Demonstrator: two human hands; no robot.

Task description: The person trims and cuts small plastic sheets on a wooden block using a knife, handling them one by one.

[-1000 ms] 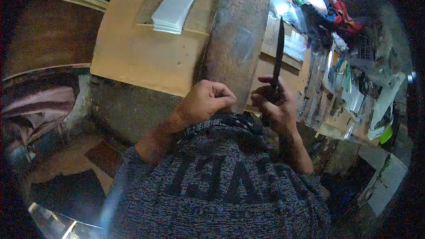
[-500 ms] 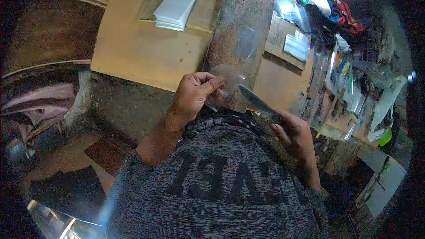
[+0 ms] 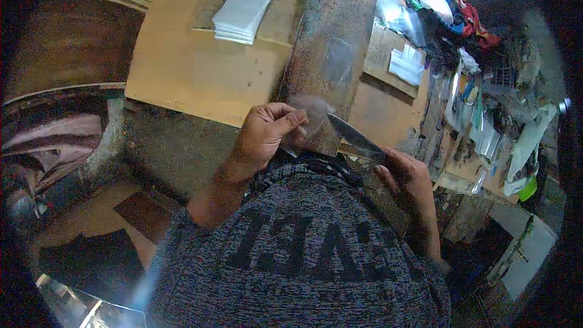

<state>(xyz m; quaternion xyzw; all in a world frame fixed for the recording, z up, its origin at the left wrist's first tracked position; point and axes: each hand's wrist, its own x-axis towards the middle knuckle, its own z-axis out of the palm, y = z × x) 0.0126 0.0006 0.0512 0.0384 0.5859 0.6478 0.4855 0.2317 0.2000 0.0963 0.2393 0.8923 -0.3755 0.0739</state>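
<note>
Pinched between the thumb and fingers of my left hand [image 3: 267,132] is a thin clear plastic sheet [image 3: 317,113], spread over the near end of a dark wooden board [image 3: 333,9]. My right hand [image 3: 410,181] is wrapped round the handle of a knife [image 3: 357,140]. Its blade points up and left, with the tip close to the plastic sheet; whether they touch I cannot tell. Farther up the board lies another clear plastic piece [image 3: 340,58]. The handle is mostly hidden by my right hand.
Left of the board, a stack of whitish sheets [image 3: 246,5] lies on the yellowish tabletop [image 3: 182,54]. To the right, a smaller stack of plastic pieces [image 3: 405,67] rests on a wooden panel [image 3: 379,45]. Cloths and plastic scraps [image 3: 480,130] clutter the right side.
The clear sheet in my left hand has shifted slightly and catches the light differently. My right hand and the knife have moved a little to the right and down.
</note>
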